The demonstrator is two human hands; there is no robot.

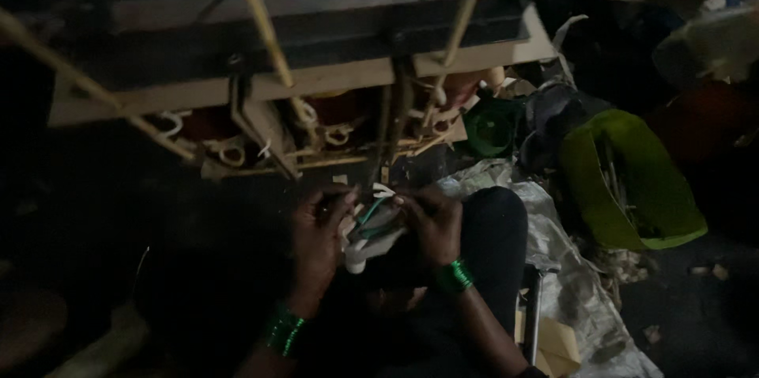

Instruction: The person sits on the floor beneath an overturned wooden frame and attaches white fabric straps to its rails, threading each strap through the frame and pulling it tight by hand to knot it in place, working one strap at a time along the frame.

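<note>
1. Both hands meet low in the dim middle, over the lap.
2. Left hand (pixel 316 232) and right hand (pixel 431 220) each pinch a small white-and-green bundle (pixel 371 232).
3. Green tub (pixel 632 180) sits off right.

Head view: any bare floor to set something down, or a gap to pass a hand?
Free: dark floor at lower right, between the green bin and the pale sheet. Dark patch left of the left hand looks bare, but it is too dim to be sure. Crowded: under the frame, with hanging loops and sticks; both hands, right hand included, close on a white piece.
</note>
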